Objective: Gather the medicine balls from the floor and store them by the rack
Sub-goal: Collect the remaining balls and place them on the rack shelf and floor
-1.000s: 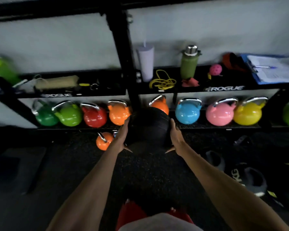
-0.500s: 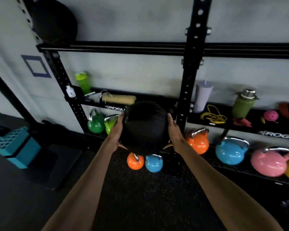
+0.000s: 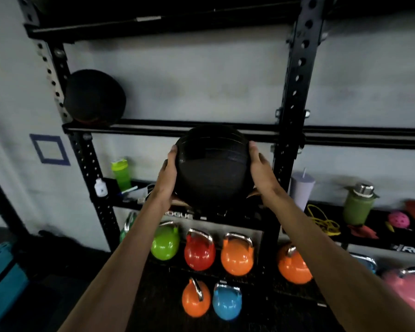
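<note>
On the rack's (image 3: 58, 75) left end, a stored medicine ball (image 3: 95, 97) sits on the middle rail, touching the perforated upright. Lower shelf below it: lime bottle (image 3: 120, 172).

Centre: left hand (image 3: 168, 173) is clamped on the left flank of the held medicine ball (image 3: 211, 168), fingers wrapped up its side.

Held ball is black, matte and round, with faint seam lines and a darker panel across its face. No legible marking.

It's in the air between the two palms, top edge level with the middle rail, right in front of the rack.

Right hand (image 3: 259, 171) mirrors the grip on the right flank, fingers curved round the ball. Both arms are stretched out.

Beneath the ball: row of kettlebells (image 3: 199, 252), green, red, orange.

Right of the centre upright, on the shelf: lilac tumbler (image 3: 302, 190), then olive bottle (image 3: 358, 204).
</note>
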Available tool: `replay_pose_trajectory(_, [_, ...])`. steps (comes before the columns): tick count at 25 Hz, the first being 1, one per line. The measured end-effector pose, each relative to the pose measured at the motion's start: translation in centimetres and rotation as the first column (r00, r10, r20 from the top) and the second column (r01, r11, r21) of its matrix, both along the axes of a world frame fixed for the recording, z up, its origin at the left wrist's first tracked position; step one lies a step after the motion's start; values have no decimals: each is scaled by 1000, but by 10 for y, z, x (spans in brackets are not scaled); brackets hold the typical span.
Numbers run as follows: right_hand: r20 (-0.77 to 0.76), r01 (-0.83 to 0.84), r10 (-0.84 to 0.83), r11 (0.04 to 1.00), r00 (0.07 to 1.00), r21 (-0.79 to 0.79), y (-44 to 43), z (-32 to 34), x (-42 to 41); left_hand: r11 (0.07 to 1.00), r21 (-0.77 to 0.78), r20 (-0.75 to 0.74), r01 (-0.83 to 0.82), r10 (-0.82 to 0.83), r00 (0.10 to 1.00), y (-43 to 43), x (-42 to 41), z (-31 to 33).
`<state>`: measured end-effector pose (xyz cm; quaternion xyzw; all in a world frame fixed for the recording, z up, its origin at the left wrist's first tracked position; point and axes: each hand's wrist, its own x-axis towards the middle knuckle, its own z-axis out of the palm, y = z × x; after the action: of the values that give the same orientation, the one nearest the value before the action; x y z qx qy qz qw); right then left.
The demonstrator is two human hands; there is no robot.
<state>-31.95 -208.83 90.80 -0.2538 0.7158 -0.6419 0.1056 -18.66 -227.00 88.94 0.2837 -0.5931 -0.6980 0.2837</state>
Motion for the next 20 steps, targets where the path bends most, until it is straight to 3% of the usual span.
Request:
replay_pose_trajectory(3, [-50, -1, -3, 997, 999, -79, -7, 39, -25, 996, -43, -62, 77, -79, 995, -8, -34, 41])
replay_pose_trajectory(10, [-189, 79, -97, 992, 977, -102, -21, 110, -105, 969, -120, -169, 218, -236, 957, -30, -133, 102])
replay_pose_trajectory(20, [-171, 215, -244, 961, 954, -176, -63, 123, -191, 942, -137, -198, 306, -329, 923, -89, -257, 117])
